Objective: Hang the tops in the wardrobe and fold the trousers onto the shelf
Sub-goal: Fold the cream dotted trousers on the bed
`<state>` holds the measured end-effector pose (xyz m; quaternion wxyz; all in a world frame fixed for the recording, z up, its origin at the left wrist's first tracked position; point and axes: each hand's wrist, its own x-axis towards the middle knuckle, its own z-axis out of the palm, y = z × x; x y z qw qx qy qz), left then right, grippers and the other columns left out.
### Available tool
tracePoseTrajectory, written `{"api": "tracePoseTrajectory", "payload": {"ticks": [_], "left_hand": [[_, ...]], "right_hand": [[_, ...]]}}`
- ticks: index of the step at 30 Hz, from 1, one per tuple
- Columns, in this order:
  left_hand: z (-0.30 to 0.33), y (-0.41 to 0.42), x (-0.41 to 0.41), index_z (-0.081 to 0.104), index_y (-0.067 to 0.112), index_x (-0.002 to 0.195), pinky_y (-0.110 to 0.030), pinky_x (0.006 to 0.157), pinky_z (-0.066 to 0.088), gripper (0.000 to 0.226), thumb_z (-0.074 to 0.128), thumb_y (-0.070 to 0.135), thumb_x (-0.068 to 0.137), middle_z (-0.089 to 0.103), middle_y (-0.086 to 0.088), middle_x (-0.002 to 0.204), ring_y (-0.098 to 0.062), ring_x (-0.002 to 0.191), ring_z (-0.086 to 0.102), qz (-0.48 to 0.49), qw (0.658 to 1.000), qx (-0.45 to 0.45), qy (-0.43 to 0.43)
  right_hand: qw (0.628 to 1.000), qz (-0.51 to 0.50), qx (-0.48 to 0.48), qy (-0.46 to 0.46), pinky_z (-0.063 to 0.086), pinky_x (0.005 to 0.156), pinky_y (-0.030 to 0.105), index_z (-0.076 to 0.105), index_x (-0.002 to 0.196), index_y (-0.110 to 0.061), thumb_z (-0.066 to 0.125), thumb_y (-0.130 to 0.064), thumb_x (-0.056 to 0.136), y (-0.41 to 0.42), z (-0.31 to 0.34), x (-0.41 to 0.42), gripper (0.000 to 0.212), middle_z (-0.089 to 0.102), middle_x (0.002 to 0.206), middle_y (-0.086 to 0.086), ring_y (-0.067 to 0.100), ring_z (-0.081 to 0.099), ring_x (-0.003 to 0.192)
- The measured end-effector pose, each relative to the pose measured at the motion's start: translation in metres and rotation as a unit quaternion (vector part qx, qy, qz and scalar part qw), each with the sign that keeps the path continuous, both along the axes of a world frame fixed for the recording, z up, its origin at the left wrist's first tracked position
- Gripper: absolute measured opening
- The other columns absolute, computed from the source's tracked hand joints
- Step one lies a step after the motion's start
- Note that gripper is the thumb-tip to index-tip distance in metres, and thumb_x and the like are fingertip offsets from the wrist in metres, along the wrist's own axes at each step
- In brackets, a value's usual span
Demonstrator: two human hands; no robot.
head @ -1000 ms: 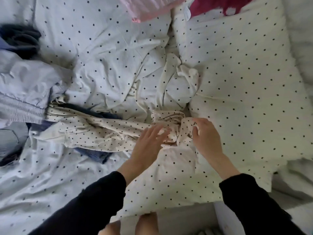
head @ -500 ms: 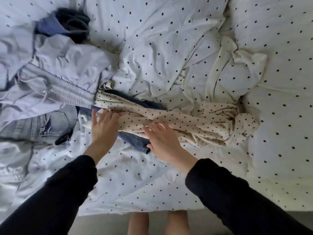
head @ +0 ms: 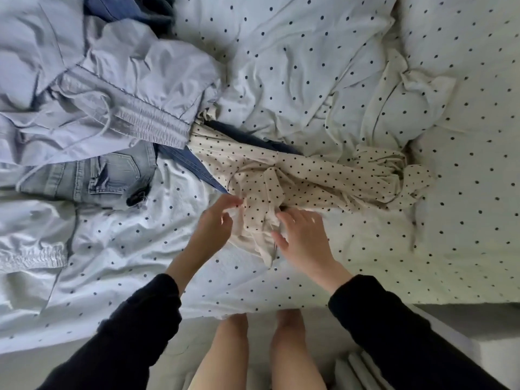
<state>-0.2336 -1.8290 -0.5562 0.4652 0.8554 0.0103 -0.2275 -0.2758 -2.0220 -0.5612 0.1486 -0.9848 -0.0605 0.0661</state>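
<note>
Lying mid-bed, the cream dotted garment (head: 306, 178) is bunched, long axis running 10 to 4 o'clock. Left hand (head: 215, 220) pinches its near fold; right hand (head: 305, 237) rests on it, fingers spread, gripping nothing. Grey drawstring trousers (head: 121, 108) and jeans (head: 92, 178) wait at 9–10 o'clock. Judgement: early; nothing visibly hung or folded.

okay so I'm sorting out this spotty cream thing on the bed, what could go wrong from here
The cream dotted garment lies twisted and bunched, with one end knotted up; pulling from where your left hand pinches it and your right hand rests could tighten the tangle. It also overlaps dark blue denim, which may drag along. Its pattern resembles the dotted bedding, so you might grab the cover too.
</note>
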Motion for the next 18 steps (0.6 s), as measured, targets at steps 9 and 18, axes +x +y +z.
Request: {"api": "tracePoseTrajectory", "payload": {"ticks": [9, 18], "left_hand": [[-0.034, 0.031, -0.046, 0.03, 0.024, 0.146, -0.041, 0.098, 0.044, 0.064, 0.061, 0.024, 0.09, 0.046, -0.004, 0.134, -0.023, 0.119, 0.046, -0.205, 0.966, 0.153, 0.033], [-0.011, 0.015, -0.039, 0.068, 0.01, 0.103, -0.018, 0.077, 0.039, 0.019, 0.054, 0.006, 0.091, 0.064, 0.0, 0.097, -0.013, 0.085, 0.054, 0.057, 0.995, 0.075, 0.014]], "right_hand": [[0.957, -0.22, 0.042, 0.183, 0.043, 0.081, 0.04, 0.036, 0.137, -0.007, 0.06, -0.045, 0.086, 0.039, -0.006, -0.022, 0.068, 0.047, 0.13, 0.01, 0.029, 0.048, 0.117], [0.947, -0.26, 0.061, 0.181, 0.039, 0.071, 0.033, 0.058, 0.112, -0.006, 0.05, -0.02, 0.093, 0.055, -0.023, -0.046, 0.025, 0.059, 0.107, 0.008, 0.027, 0.058, 0.094]]}}
